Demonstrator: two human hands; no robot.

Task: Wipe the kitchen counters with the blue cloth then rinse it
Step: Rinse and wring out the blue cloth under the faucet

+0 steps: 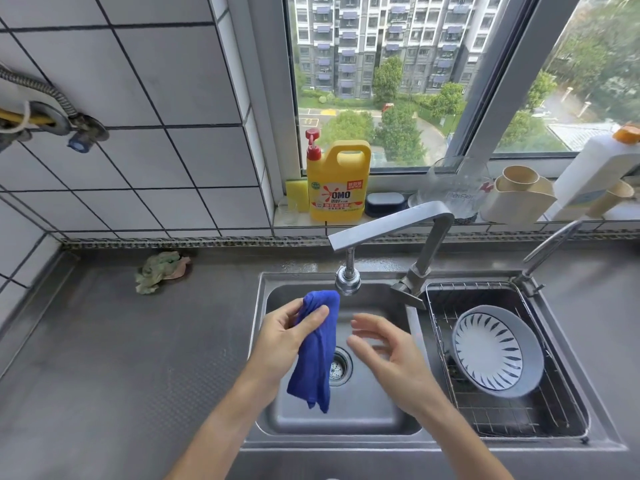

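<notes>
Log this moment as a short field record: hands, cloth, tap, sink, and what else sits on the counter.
left hand: pinching the top of the blue cloth
right hand: open, empty, beside the cloth
cloth: hanging over the left basin, just below the faucet head
water: no stream visible
right basin: wire rack holding a patterned bowl
counter: crumpled green rag near the wall
windowsill: yellow detergent jug

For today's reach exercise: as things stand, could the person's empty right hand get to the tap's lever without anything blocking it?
Probably yes. The right hand is open and empty over the sink, and nothing lies between it and the lever, just up and right.
</notes>
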